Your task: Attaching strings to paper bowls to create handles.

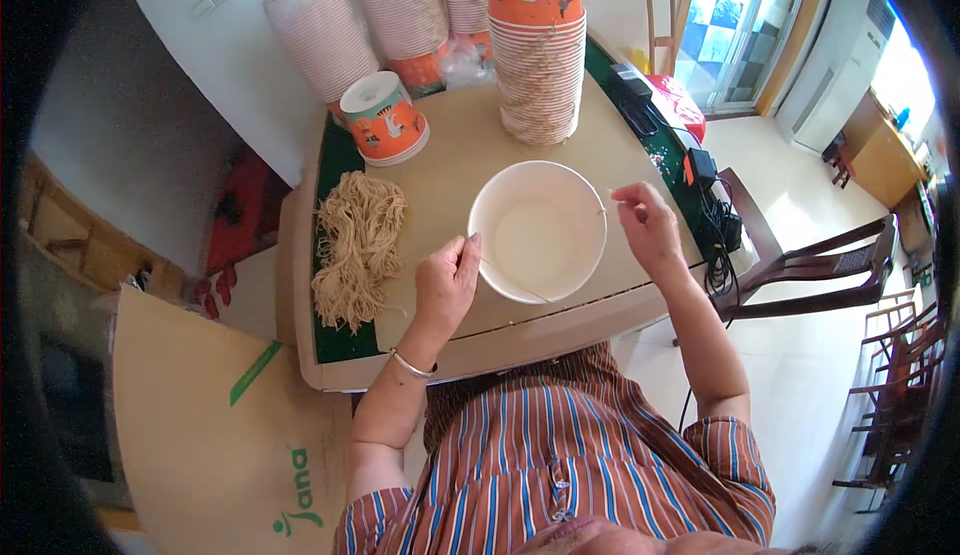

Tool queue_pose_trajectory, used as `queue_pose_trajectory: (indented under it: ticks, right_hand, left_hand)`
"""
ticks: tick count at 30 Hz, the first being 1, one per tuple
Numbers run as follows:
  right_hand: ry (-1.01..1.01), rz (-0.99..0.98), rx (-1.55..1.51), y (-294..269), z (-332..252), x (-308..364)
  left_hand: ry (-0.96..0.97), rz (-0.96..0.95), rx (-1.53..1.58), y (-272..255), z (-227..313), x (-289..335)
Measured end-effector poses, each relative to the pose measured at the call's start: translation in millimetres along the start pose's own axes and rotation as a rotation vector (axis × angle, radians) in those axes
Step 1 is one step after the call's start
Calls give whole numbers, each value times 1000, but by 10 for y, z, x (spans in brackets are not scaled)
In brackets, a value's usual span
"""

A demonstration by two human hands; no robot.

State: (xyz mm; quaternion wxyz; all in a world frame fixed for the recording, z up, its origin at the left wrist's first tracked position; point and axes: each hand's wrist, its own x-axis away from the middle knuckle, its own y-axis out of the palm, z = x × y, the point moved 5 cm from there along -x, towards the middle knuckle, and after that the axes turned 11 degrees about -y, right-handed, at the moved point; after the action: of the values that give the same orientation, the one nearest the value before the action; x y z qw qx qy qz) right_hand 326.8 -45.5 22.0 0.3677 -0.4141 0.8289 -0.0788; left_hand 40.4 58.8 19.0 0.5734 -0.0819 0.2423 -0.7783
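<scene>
A white paper bucket [537, 232] stands on the cardboard-covered table in front of me, its open mouth facing up. My left hand [448, 277] is closed on the bucket's left rim, thumb at the edge. A thin beige cord [515, 283] runs from near that thumb across the near inside of the bucket. At the right rim a short bit of cord shows. Just beyond this rim my right hand [648, 223] is closed in a pinch, with a small pale bit, seemingly cord end, at its fingertips. Left of the bucket lies a loose bundle of beige cords [358, 245].
A tall stack of nested paper buckets [540, 75] rises behind the bucket. An orange and green printed bucket [385, 125] sits upside down at the back left, near bagged stacks [320, 35]. Black cables [718, 230] lie along the table's right edge, beside a wooden chair [830, 265].
</scene>
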Motion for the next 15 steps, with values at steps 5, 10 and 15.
queue_pose_trajectory:
  ticks: [5,10,15]
  right_hand:
    - [-39,-87,-54,-134,-350,-189]
    - [-42,-258,26,-34,-454,-320]
    - [14,-293,-14,-32,-361,-446]
  left_hand:
    - [58,1,-88,-103,134,-76]
    - [178,-2,-187,-144,371,-146]
    - [192,-77,-192,-131,411,-289]
